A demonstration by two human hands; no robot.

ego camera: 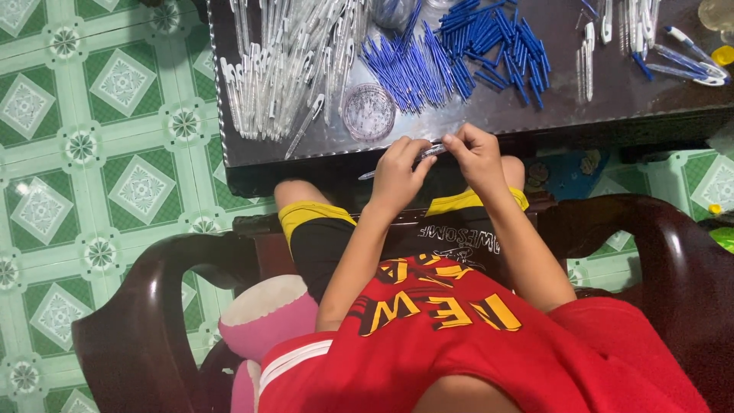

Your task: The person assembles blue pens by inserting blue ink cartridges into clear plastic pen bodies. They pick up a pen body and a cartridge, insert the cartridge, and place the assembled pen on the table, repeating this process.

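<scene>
Left hand and right hand meet at the near edge of the dark surface, both pinched on one clear pen barrel held level between them, its tip poking out to the left. It looks like the fitting step: a part being pushed into the barrel. Farther off lie a heap of clear barrels, a pile of blue refills and a round clear lid. Seating it fully calls for a straight, steady push from the right fingers.
</scene>
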